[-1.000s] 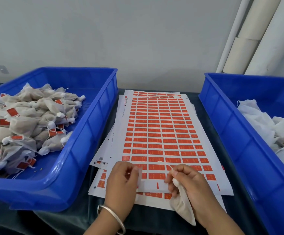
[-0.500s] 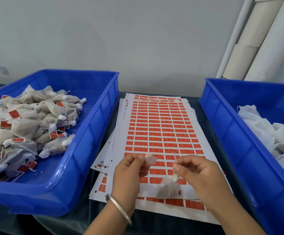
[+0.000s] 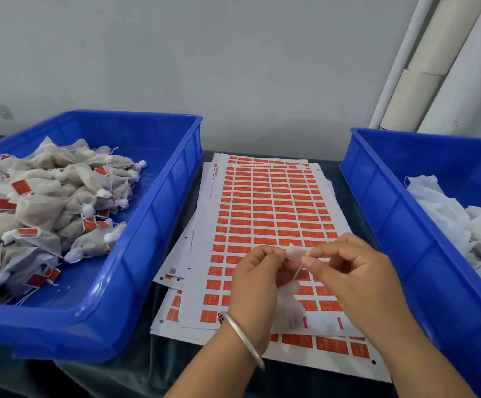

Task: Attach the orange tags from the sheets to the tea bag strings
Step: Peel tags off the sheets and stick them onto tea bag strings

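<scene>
Pale tag [image 3: 294, 252] pinched btwn left hand [image 3: 258, 278] & right hand [image 3: 351, 275].

Both hands — left hand [image 3: 258, 271], right hand [image 3: 351, 271] — pinch one tag [image 3: 295, 252] above the sheets [image 3: 262, 208].

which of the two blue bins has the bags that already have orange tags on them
The left blue bin: its tea bags carry orange tags. The right blue bin holds only plain white bags, with no orange showing.
</scene>
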